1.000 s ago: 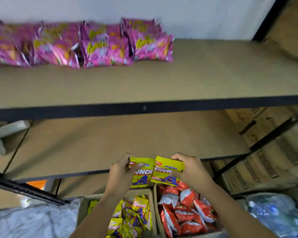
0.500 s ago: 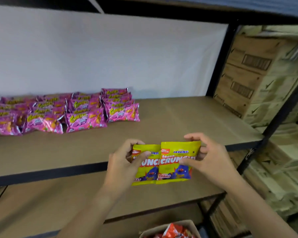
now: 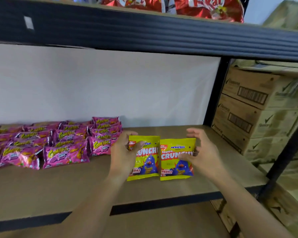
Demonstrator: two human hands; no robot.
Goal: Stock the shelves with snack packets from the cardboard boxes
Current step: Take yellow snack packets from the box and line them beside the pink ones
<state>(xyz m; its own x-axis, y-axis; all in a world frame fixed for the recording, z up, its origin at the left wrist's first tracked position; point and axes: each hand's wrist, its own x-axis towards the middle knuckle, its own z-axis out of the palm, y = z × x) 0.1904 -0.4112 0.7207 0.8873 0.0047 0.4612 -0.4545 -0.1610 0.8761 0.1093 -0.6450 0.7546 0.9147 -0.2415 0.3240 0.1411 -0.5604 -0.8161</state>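
Observation:
Two yellow Monster Crunchy snack packets stand upright side by side over the middle shelf (image 3: 62, 188). My left hand (image 3: 124, 153) grips the left packet (image 3: 145, 162) by its left edge, thumb across the front. The thumb of my right hand (image 3: 203, 153) lies on the front of the right packet (image 3: 175, 162), pinching it at the right edge, with the upper fingers spread above it. Whether the packets' bottoms touch the board is unclear. They sit just right of the pink packets (image 3: 65, 152).
Several rows of pink packets fill the shelf's left half. Red bags (image 3: 206, 7) lie on the shelf above, behind its black beam (image 3: 144, 31). Stacked cardboard boxes (image 3: 248, 107) stand to the right past a black upright (image 3: 215, 90). A lower shelf (image 3: 153, 225) shows below.
Both hands carried the two yellow packets up from the boxes on the floor and forward over the middle shelf, nearer the pink packets. The view tilted up; the boxes left the frame.

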